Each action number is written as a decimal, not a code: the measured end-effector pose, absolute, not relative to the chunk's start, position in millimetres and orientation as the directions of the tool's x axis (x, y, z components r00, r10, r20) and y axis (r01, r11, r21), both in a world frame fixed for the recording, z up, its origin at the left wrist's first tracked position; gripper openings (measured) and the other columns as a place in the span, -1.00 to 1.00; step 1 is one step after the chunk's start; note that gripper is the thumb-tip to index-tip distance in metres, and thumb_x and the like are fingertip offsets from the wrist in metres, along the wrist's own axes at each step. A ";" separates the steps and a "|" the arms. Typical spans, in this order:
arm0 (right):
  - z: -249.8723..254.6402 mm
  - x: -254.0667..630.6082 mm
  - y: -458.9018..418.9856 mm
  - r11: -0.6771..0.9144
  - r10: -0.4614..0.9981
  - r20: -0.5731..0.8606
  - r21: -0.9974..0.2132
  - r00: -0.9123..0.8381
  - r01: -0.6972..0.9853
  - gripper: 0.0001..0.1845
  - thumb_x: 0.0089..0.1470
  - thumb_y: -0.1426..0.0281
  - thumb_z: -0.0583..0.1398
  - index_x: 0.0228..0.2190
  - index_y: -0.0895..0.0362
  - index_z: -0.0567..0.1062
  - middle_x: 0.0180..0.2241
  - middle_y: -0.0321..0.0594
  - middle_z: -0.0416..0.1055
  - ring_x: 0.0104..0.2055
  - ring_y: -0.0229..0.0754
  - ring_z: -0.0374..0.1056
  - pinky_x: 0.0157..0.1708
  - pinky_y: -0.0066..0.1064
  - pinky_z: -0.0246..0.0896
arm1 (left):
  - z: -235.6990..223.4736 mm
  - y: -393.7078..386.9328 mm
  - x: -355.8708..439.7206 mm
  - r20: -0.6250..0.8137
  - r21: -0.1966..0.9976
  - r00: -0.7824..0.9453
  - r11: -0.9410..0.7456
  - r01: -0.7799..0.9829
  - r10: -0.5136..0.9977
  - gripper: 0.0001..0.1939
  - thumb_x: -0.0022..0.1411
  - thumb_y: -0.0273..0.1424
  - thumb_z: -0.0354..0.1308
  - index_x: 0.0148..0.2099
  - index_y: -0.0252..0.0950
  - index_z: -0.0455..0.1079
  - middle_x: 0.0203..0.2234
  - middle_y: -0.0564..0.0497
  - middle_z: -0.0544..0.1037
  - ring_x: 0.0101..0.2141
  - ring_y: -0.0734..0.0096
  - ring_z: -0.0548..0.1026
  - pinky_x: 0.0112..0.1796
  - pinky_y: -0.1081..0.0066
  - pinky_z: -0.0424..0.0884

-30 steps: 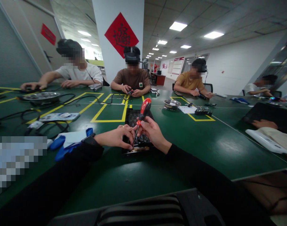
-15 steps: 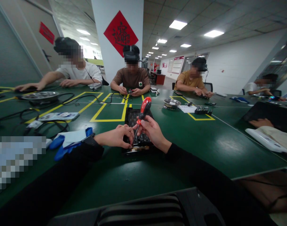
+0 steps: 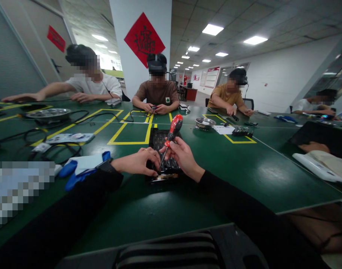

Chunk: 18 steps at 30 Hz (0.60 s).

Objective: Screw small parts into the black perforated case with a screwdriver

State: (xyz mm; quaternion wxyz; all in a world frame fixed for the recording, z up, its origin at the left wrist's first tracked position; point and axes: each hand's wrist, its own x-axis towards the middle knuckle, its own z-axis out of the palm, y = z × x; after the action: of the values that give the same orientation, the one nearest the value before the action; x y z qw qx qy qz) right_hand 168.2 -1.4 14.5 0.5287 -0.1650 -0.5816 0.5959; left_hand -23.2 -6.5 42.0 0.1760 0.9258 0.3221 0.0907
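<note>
My right hand is closed round the shank end of a screwdriver with a red and black handle. The tool leans, handle up and to the right, its metal shaft running down toward my left thumb. Where the tip rests cannot be made out. Beneath both hands lies an open black plastic case with a ribbed or gridded inside. Along its near edge runs a strip of brownish and shiny parts. My left hand grips the case's left side, fingers curled over it and thumb by the near edge.
Left of my forearm lie blue-and-white gloves, cables and a printed packet. Metal bowls and black parts stand farther back. Several people sit round the green table. A white device lies at right.
The screwdriver's handle has tipped slightly to the right, with my right hand still on it. My left hand stays in place. A person at far left has stretched an arm farther left.
</note>
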 end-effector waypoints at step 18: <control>12.3 169.9 0.5 0.248 0.836 0.435 -0.843 -0.334 -0.477 -0.72 0.02 0.26 0.20 -0.27 0.10 0.25 -0.48 -0.33 0.45 -0.63 -0.40 0.28 -0.60 -0.54 0.23 | 11.1 -9.9 6.9 0.339 0.738 0.540 -0.574 0.355 0.770 -0.69 0.13 -0.19 0.11 -0.41 -0.37 0.39 -0.43 0.04 0.47 -0.30 0.38 0.41 -0.18 0.40 0.28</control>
State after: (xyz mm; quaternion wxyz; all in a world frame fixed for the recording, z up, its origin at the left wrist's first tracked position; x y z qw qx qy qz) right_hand 169.9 0.5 12.3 0.5547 -0.1596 -0.5625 0.5920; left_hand 6.9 -9.9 11.1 0.3092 0.8213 0.3427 0.3353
